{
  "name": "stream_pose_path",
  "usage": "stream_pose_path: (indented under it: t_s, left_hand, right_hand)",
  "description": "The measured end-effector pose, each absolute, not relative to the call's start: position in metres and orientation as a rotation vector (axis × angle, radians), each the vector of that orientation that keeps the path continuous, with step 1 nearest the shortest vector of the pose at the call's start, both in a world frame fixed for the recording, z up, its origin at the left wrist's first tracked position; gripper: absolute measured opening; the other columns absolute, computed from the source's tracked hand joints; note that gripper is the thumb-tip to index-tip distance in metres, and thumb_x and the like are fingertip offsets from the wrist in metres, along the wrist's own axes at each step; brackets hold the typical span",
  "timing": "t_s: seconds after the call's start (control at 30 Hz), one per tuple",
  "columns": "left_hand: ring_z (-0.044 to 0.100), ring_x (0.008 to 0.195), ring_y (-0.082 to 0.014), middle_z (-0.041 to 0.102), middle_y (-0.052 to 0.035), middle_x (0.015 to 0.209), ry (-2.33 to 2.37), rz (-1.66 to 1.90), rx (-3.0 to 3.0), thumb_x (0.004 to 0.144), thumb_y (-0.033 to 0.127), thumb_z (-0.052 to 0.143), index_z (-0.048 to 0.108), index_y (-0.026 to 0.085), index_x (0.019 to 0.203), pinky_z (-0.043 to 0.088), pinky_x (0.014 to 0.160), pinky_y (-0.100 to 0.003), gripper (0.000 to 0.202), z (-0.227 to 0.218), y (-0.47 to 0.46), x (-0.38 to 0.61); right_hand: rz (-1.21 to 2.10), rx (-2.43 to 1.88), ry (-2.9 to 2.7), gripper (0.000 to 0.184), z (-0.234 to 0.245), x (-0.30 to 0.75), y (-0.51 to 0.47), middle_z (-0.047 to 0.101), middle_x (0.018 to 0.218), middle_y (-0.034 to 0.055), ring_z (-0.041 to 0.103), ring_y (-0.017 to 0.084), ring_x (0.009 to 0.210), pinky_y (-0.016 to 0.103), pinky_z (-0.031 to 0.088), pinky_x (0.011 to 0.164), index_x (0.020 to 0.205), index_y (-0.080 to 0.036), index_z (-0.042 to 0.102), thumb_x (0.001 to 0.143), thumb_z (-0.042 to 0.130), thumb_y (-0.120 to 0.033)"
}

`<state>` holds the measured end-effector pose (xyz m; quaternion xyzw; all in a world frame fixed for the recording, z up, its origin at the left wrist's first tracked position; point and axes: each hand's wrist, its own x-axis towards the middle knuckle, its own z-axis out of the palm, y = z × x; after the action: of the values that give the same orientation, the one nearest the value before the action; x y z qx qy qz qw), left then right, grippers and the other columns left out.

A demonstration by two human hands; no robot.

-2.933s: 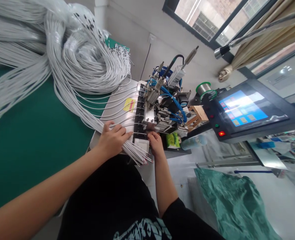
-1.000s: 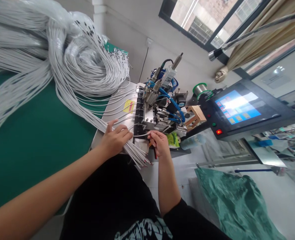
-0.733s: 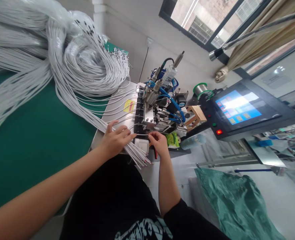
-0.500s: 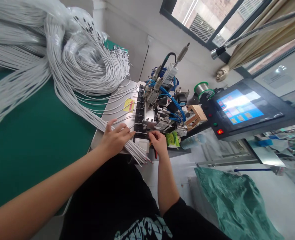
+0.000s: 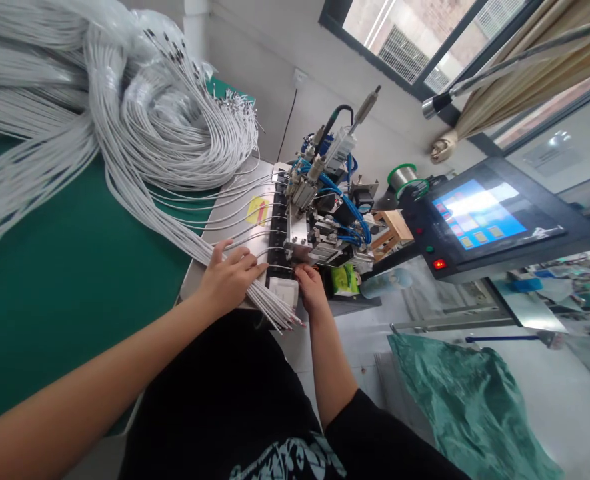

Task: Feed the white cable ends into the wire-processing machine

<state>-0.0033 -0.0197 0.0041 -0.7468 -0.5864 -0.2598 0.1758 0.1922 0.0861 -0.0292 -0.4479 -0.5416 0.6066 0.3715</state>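
Observation:
My left hand (image 5: 231,275) lies across a bundle of white cables (image 5: 273,308). Its thumb and fingertips are closed around a single white cable (image 5: 281,267) that runs right to the black slotted holder (image 5: 278,230). At the cable's far end my right hand (image 5: 311,285) is closed in a pinch; the tip between its fingers is hidden. Several more cables lie side by side in the holder, under the metal clamps of a bench machine (image 5: 309,220) with blue air hoses. The bundle's loose ends hang past the front edge beside a small white box (image 5: 285,291).
Large coils of white cable (image 5: 175,147) cover the back of the green table (image 5: 75,287). At right, a touchscreen panel (image 5: 479,213) stands on an arm near a solder wire spool (image 5: 403,180). A green packet (image 5: 345,280) lies below the machine; a green bag (image 5: 475,393) sits lower right.
My right hand has shifted slightly left, closer to the holder and the white box. My left hand stays nearly in place, its fingertips drawn back a little.

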Motion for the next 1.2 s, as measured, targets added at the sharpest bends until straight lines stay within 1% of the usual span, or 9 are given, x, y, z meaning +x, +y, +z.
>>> stream_pose_path:
  t_s: [0.17,0.33,0.4,0.47,0.6,0.8,0.93,1.03,1.2]
  left_hand:
    - [0.06,0.095,-0.0242,0.071,-0.0042,0.089,-1.658,-0.772,-2.128,0.084,0.011,0.052,0.069,0.024,0.103,0.029,0.101,-0.049,0.029,0.004,-0.019,-0.004]
    - [0.059,0.101,-0.0246,0.071,-0.0053,0.1,-1.656,-0.777,-2.161,0.082,0.011,0.052,0.068,0.023,0.102,0.029,0.102,-0.049,0.029,0.002,-0.02,-0.006]
    - [0.059,0.102,-0.025,0.071,-0.0059,0.104,-1.642,-0.783,-2.17,0.081,0.011,0.052,0.069,0.022,0.101,0.029,0.102,-0.049,0.028,0.002,-0.02,-0.006]
    - [0.06,0.102,-0.0254,0.071,-0.0061,0.104,-1.616,-0.805,-2.183,0.08,0.012,0.053,0.069,0.021,0.1,0.029,0.103,-0.05,0.027,0.002,-0.02,-0.007]
    - [0.061,0.099,-0.0238,0.071,-0.0048,0.1,-1.556,-0.865,-2.221,0.079,0.013,0.055,0.068,0.022,0.101,0.028,0.104,-0.05,0.027,0.001,-0.02,-0.009]
    - [0.063,0.093,-0.0215,0.072,-0.0032,0.096,-1.529,-0.878,-2.196,0.08,0.015,0.055,0.068,0.024,0.099,0.028,0.103,-0.048,0.025,0.002,-0.021,-0.01]
    - [0.063,0.089,-0.0201,0.071,-0.0027,0.093,-1.486,-0.863,-2.18,0.084,0.017,0.054,0.068,0.023,0.097,0.028,0.102,-0.047,0.02,0.005,-0.021,-0.009]
    - [0.062,0.082,-0.0182,0.07,-0.0016,0.083,-1.488,-0.845,-2.181,0.086,0.018,0.052,0.067,0.022,0.098,0.03,0.1,-0.045,0.02,0.004,-0.021,-0.009]
    - [0.059,0.069,-0.016,0.067,0.0011,0.069,-1.482,-0.84,-2.208,0.088,0.019,0.051,0.066,0.022,0.104,0.03,0.097,-0.044,0.022,0.002,-0.021,-0.01]
  right_hand:
    - [1.557,-1.166,-1.353,0.033,-0.036,0.199,0.079,0.043,0.053,-0.0068,0.034,0.008,0.048,0.021,0.028,0.047,0.065,-0.019,0.052,0.068,0.067,-0.049]
    - [1.475,-1.244,-1.331,0.036,-0.037,0.214,0.067,0.037,0.05,-0.0084,0.024,0.007,0.042,0.022,0.017,0.042,0.067,-0.019,0.053,0.07,0.066,-0.053]
    - [1.428,-1.246,-1.387,0.035,-0.03,0.221,0.062,0.041,0.052,-0.007,0.026,0.007,0.042,0.022,0.018,0.042,0.068,-0.019,0.055,0.073,0.065,-0.052]
    - [1.326,-1.231,-1.505,0.033,-0.018,0.228,0.057,0.045,0.054,-0.0051,0.031,0.008,0.044,0.022,0.024,0.043,0.07,-0.018,0.058,0.078,0.063,-0.051]
    - [1.165,-1.142,-1.868,0.029,0.015,0.237,0.044,0.052,0.061,-0.0019,0.042,0.01,0.052,0.023,0.034,0.051,0.073,-0.018,0.062,0.084,0.06,-0.045]
    - [1.282,-0.982,-2.383,0.026,0.043,0.238,0.029,0.057,0.063,-0.0016,0.041,0.009,0.051,0.022,0.031,0.048,0.08,-0.017,0.067,0.085,0.063,-0.042]
    - [1.27,-1.007,-2.301,0.026,0.04,0.236,0.028,0.057,0.065,-0.001,0.045,0.01,0.053,0.022,0.033,0.05,0.078,-0.017,0.065,0.087,0.06,-0.04]
    - [1.237,-1.063,-2.149,0.024,0.035,0.234,0.032,0.057,0.066,-0.0007,0.048,0.011,0.056,0.023,0.036,0.053,0.079,-0.017,0.063,0.087,0.06,-0.039]
    - [1.257,-1.114,-1.933,0.026,0.028,0.221,0.05,0.056,0.063,-0.0019,0.044,0.01,0.05,0.022,0.035,0.048,0.078,-0.018,0.059,0.085,0.06,-0.044]
